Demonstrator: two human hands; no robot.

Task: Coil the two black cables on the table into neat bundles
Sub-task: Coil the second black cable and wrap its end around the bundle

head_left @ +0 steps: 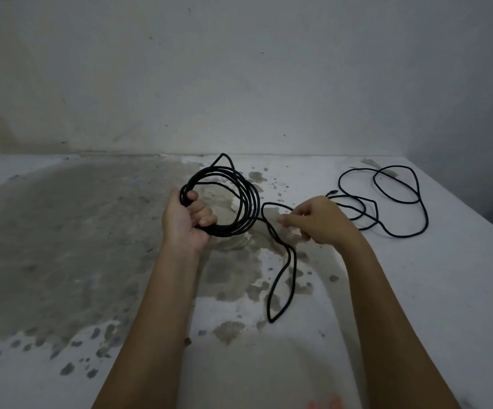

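Observation:
A black cable wound into a coil [246, 199] of several turns is held upright above the table, and my left hand [187, 221] grips the coil's lower left side with fingers curled through it. The coil's loose tail [280, 278] arcs right to my right hand [319, 221], which pinches it between thumb and fingers; below that the tail hangs in a long narrow loop down onto the table. The second black cable [393, 202] lies uncoiled in loose loops at the right rear of the table, just beyond my right hand.
The white table [416, 305] has a large grey stained patch [77, 246] across its left and middle. A bare wall [239, 84] rises directly behind it. The table's right edge runs diagonally at the far right.

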